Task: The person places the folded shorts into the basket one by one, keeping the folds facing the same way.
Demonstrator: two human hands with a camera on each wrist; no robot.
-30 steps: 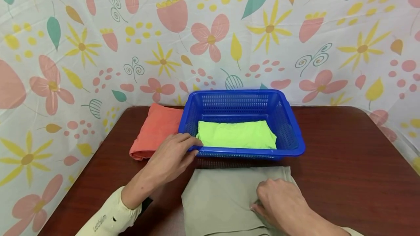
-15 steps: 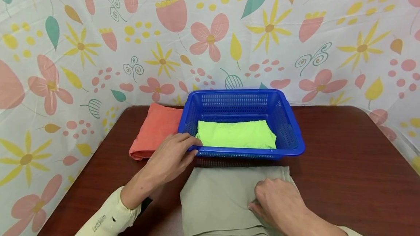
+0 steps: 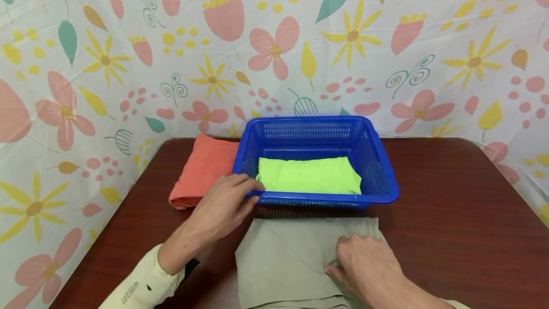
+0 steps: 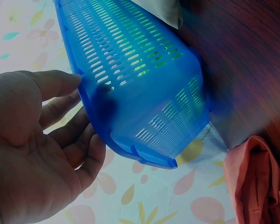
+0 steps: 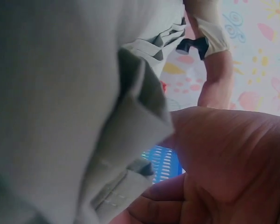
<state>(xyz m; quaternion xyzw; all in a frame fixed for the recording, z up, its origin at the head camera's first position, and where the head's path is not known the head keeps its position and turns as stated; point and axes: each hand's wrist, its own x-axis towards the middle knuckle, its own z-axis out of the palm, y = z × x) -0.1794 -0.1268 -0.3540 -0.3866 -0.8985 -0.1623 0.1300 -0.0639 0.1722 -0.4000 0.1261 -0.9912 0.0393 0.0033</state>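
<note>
My left hand [image 3: 242,194] grips the near-left corner of a blue plastic basket [image 3: 388,190], thumb over the rim and fingers on the outer wall. The left wrist view shows that hand [image 4: 42,149] curled against the slotted basket wall [image 4: 144,93]. A folded lime-green cloth [image 3: 309,175] lies inside the basket. In front of the basket a folded khaki garment [image 3: 279,261] lies on the table. My right hand [image 3: 347,266] pinches a fold of it near its right side. In the right wrist view the thumb and fingers [image 5: 214,163] hold the khaki edge [image 5: 130,140].
A folded orange cloth [image 3: 201,170] lies left of the basket, touching it, and also shows in the left wrist view [image 4: 252,186]. The dark wooden table [image 3: 463,213] is backed and flanked by a flowered curtain [image 3: 386,61]. My left forearm wears a cream sleeve [image 3: 141,287].
Hardly anything: the khaki garment and my right hand have shifted very slightly. The left hand stays on the basket corner.
</note>
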